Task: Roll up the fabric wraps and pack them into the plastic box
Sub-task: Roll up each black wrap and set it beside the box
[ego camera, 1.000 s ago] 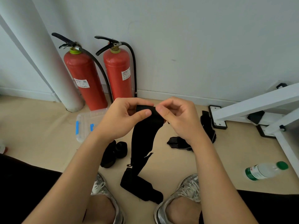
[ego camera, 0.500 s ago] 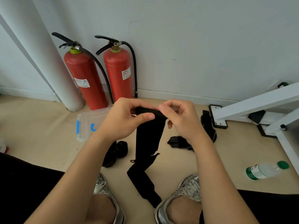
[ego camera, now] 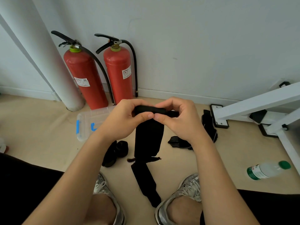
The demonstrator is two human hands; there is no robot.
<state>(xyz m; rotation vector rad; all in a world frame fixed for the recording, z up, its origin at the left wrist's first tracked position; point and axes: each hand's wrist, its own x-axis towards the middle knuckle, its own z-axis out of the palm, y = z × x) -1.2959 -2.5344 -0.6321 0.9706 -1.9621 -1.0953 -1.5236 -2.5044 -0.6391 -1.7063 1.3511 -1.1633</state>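
Black fabric wrap (ego camera: 148, 138) is held up in the middle of the view, and its top end is rolled into a small tight roll. The roll is pinched from one side by the left hand (ego camera: 125, 117) and from the other by the right hand (ego camera: 178, 117). Fingers are curled over the roll, and the thumb tips are pressed close together just under it. The rest of the wrap is left hanging toward six o'clock. Its low end is laid on the floor (ego camera: 40, 127) between two grey shoes (ego camera: 183, 192). At nine o'clock from the hands, a clear plastic box (ego camera: 87, 120) with blue clips is seen on the floor, partly hidden behind the left hand. Two black rolled-up wraps (ego camera: 116, 151) are seen at seven o'clock, on the floor just beside the hanging wrap and near the box. A loose striped wrap (ego camera: 178, 142) is spread at four o'clock, partly hidden by the right wrist. Another loose wrap (ego camera: 209, 124) is seen at three o'clock, by the foot of a white frame (ego camera: 259, 101). Two red fire extinguishers (ego camera: 118, 72) are stood against the wall at eleven and twelve o'clock, beside a white pillar (ego camera: 40, 54). A water bottle (ego camera: 266, 170) with a green cap is laid on its side far out at four o'clock.
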